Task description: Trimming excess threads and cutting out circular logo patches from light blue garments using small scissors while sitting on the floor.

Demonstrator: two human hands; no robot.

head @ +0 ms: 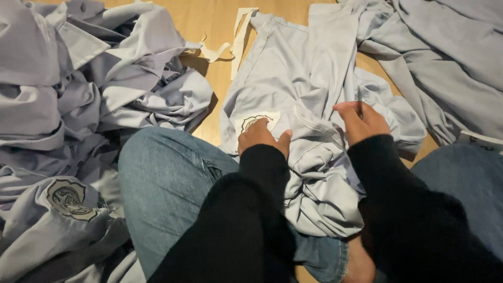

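The pale grey garment [309, 105] is lying spread on the wooden floor [209, 21] between my knees, its lower part bunching against my legs. I am pressing my left hand [261, 137] flat on it, fingers closed together, just below a cream badge patch [258, 121]. I am curling my right hand [361, 121] over a fold, pinching the cloth. My jeans [167, 183] are flanking it; a heap of similar garments [78, 105] is sitting left.
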